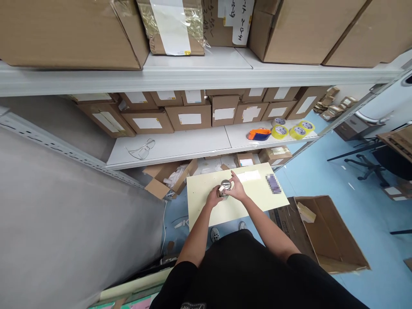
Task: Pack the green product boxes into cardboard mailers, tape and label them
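Hands meet at the frame's centre over the pale table point(206, 214): left hand point(214, 198) and right hand point(237, 189) both pinch a small metal-topped item point(225, 186), fingers curled around it. Handling looks midway; nearby white sheet point(249, 176) lies untouched.

you have one small metal object point(225, 185) between your two hands, one white paper point(249, 175) on the surface, three yellow tape rolls point(280, 131) and one orange tape dispenser point(259, 134) on the shelf.
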Demonstrator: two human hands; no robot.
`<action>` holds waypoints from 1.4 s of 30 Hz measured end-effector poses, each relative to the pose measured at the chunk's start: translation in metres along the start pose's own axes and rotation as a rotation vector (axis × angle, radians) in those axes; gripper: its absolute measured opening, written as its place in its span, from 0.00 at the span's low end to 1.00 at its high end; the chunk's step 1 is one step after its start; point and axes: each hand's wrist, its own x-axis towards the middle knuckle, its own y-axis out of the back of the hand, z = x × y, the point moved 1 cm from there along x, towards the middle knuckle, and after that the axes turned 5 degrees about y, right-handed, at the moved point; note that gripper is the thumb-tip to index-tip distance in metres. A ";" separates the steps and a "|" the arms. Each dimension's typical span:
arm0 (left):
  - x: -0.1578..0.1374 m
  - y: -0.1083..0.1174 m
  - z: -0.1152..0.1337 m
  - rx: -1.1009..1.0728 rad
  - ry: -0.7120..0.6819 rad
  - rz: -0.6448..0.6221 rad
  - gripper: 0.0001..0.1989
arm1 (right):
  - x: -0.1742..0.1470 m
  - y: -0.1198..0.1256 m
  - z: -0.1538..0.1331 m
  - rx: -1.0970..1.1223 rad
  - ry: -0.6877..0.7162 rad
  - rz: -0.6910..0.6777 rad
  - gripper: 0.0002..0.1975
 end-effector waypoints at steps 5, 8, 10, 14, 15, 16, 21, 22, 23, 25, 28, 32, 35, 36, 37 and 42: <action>-0.003 0.000 0.008 0.030 0.004 0.013 0.44 | 0.017 0.032 -0.049 0.322 -0.054 0.113 0.22; -0.006 0.002 0.015 0.122 0.005 -0.033 0.48 | 0.022 0.045 -0.070 0.423 -0.073 0.176 0.24; -0.011 0.007 0.021 0.208 -0.004 -0.064 0.56 | 0.025 0.051 -0.078 0.469 -0.100 0.208 0.24; -0.028 0.032 0.045 0.289 -0.019 -0.006 0.69 | 0.026 0.059 -0.087 0.543 -0.131 0.231 0.25; -0.034 0.040 0.056 0.268 -0.039 0.019 0.68 | 0.026 0.060 -0.088 0.548 -0.132 0.235 0.25; -0.041 0.047 0.070 0.231 -0.065 0.027 0.66 | 0.025 0.061 -0.090 0.548 -0.132 0.240 0.25; -0.071 0.055 0.157 -0.047 -0.290 0.019 0.44 | 0.024 0.052 -0.101 0.470 -0.127 0.259 0.26; -0.074 0.051 0.173 -0.038 -0.313 0.050 0.42 | 0.024 0.048 -0.104 0.451 -0.131 0.260 0.26; -0.074 0.047 0.185 -0.015 -0.316 0.086 0.42 | 0.024 0.045 -0.106 0.439 -0.138 0.262 0.27; -0.072 0.041 0.201 0.016 -0.276 0.219 0.38 | 0.025 0.041 -0.110 0.453 -0.144 0.250 0.27; -0.063 0.045 0.207 -0.048 -0.219 0.266 0.35 | 0.023 0.045 -0.109 0.529 -0.086 0.066 0.26; -0.056 0.064 0.210 -0.309 -0.211 0.096 0.33 | 0.010 0.054 -0.102 0.618 -0.048 -0.312 0.39; -0.054 0.067 0.224 -0.437 -0.237 0.008 0.31 | 0.000 0.051 -0.099 0.768 -0.107 -0.360 0.49; -0.053 0.066 0.230 -0.451 -0.245 -0.007 0.30 | -0.001 0.049 -0.099 0.796 -0.129 -0.318 0.51; -0.052 0.064 0.236 -0.452 -0.253 -0.013 0.29 | -0.002 0.047 -0.099 0.803 -0.149 -0.251 0.54; -0.042 0.055 0.257 -0.383 -0.242 0.059 0.44 | 0.001 0.049 -0.105 0.696 -0.171 -0.011 0.68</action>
